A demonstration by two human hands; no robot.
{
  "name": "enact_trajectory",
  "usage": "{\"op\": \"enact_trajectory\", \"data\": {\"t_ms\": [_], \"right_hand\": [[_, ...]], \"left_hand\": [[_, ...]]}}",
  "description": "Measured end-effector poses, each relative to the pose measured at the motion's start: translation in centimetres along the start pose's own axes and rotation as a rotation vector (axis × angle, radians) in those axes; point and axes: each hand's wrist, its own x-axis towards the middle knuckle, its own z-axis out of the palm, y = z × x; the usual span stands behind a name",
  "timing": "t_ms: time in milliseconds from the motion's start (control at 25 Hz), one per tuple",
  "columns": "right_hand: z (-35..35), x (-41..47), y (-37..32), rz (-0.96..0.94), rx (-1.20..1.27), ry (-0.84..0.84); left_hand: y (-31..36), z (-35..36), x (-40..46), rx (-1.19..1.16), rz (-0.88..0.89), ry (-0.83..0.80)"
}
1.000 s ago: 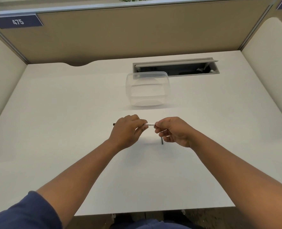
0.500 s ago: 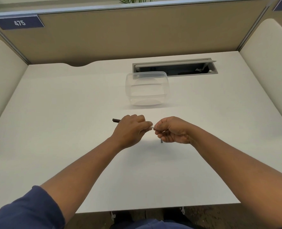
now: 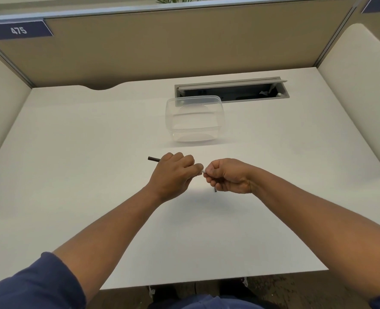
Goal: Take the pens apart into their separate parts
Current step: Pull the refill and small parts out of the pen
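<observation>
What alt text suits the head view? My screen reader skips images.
Two hands hold a pen over a white desk: the left hand grips the dark barrel, the right hand pinches its white end. A clear tub stands behind them.

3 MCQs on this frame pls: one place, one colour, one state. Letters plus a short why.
1. Where is the clear container?
A. on the desk beyond the hands
B. in the left hand
C. on the floor

2. What colour is the pen end sticking out past the left hand?
A. red
B. dark
C. yellow

3. What is the right hand doing?
A. lying flat
B. pointing at the sign
C. pinching the pen's pale end

Answers: A, it stands on the desk in front of the cable slot; B, the stub looks black; C, its grip closes on the white tip.
</observation>
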Motion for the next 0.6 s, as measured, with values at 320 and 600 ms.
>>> {"op": "enact_trajectory", "data": {"t_ms": [320, 600], "right_hand": [[1.2, -0.1, 1.0, -0.355, -0.557, 0.36], [1.5, -0.5, 1.0, -0.938, -1.114, 0.516]], "left_hand": [[0.4, -0.8, 1.5, -0.214, -0.288, -0.365], [-1.9, -2.4, 3.2, -1.12, -0.702, -0.712]]}}
